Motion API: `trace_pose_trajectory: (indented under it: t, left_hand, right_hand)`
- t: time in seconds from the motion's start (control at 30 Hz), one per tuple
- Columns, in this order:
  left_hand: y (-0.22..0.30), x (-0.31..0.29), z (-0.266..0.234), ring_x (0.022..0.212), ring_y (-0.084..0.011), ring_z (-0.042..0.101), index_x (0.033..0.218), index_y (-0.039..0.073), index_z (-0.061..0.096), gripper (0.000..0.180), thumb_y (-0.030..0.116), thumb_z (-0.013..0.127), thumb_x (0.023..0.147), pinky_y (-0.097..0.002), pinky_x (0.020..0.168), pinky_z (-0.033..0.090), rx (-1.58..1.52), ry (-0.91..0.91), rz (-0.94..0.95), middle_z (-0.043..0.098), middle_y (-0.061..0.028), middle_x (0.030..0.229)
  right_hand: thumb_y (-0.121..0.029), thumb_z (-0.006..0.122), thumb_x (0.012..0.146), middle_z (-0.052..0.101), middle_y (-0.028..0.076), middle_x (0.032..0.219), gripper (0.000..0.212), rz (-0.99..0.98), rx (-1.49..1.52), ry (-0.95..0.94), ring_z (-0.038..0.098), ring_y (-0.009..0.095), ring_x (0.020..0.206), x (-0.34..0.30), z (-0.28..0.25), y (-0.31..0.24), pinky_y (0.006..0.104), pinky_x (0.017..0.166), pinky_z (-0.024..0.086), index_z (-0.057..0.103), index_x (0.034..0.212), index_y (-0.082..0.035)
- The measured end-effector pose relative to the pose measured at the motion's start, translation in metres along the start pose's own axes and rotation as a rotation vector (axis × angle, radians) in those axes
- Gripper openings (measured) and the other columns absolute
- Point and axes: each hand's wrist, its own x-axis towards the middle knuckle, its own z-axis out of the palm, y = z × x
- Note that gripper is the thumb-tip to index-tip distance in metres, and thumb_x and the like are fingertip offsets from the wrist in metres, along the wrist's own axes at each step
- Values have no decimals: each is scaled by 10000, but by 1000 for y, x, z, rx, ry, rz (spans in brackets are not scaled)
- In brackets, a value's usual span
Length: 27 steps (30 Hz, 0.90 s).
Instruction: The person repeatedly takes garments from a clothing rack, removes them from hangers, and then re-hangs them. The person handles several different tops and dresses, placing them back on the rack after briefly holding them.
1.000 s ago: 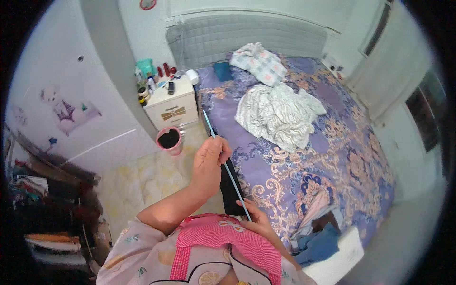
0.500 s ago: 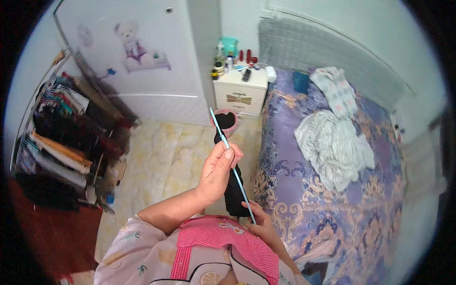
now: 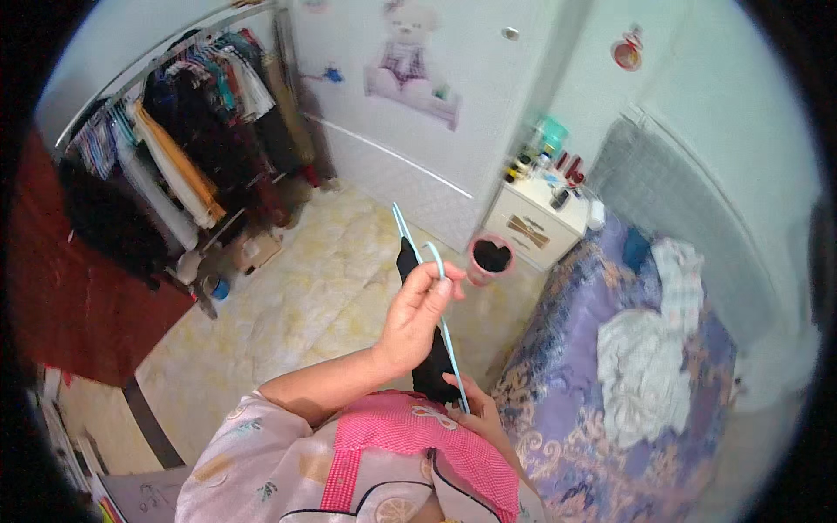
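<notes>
A light-blue clothes hanger [image 3: 450,346], seen almost edge-on, slants in front of my body with its curved hook near the middle. Closed round the base of the hook is my left hand [image 3: 417,315], thumb and fingers pinched together. A black garment [image 3: 430,376] hangs along the hanger, partly hidden behind the left hand. At the hanger's near end my right hand [image 3: 476,408] is closed on the garment's edge, its fingertips over the black cloth. Part of that hand is hidden by my pink apron [image 3: 384,423].
At the left stands a clothes rack [image 3: 148,74] full of hanging clothes. A white wardrobe [image 3: 392,139] is ahead, with a nightstand [image 3: 540,213] and a pink-rimmed bin [image 3: 475,270] beside it. A purple patterned bed [image 3: 558,375] with rumpled pale bedding [image 3: 643,375] fills the right.
The view has swung left, bringing the rack further in. The hanger has turned in my hands, so its hook now shows above my left fingers. Both hands keep their holds.
</notes>
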Motion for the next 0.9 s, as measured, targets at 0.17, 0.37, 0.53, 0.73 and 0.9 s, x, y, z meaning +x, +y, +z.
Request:
trace_pose_trajectory:
  t: [0.17,0.37,0.53,0.73,0.9]
  left_hand:
    - [35,-5,-83,1192,-296,337,1317,40,342,594,105,617,795,-394,1013,256,635,112,195,438,-119,1247]
    - [73,-4,-171,1300,-204,192,1383,177,234,748,34,640,771,-386,979,298,518,284,90,213,-27,1423]
    - [95,-2,-233,1173,-209,297,1368,179,240,723,19,633,783,-332,923,358,391,382,-111,282,-81,1249]
    - [124,-2,-299,993,-124,445,1339,128,265,604,-8,563,832,-265,858,408,52,408,-81,343,-41,1107]
    - [130,-7,-346,907,-100,518,1300,88,331,445,82,531,902,-248,811,427,156,441,29,401,-25,1011]
  right_hand:
    - [28,632,733,316,92,1369,621,57,18,-149,372,206,1244,70,49,-6,315,1014,298,449,1319,-66]
    - [5,614,761,361,94,1322,566,92,-96,-225,401,206,1209,148,125,-21,315,1012,299,454,1303,-39]
    - [-30,638,743,342,83,1324,573,113,-144,-213,416,183,1182,192,173,-13,290,947,370,469,1290,-44]
    - [-28,631,750,360,68,1310,566,85,-224,-330,449,154,1118,244,221,-12,274,896,393,469,1291,-53]
    - [-32,604,789,399,56,1274,528,166,-80,-439,462,148,1094,276,250,-12,268,896,385,455,1296,-57]
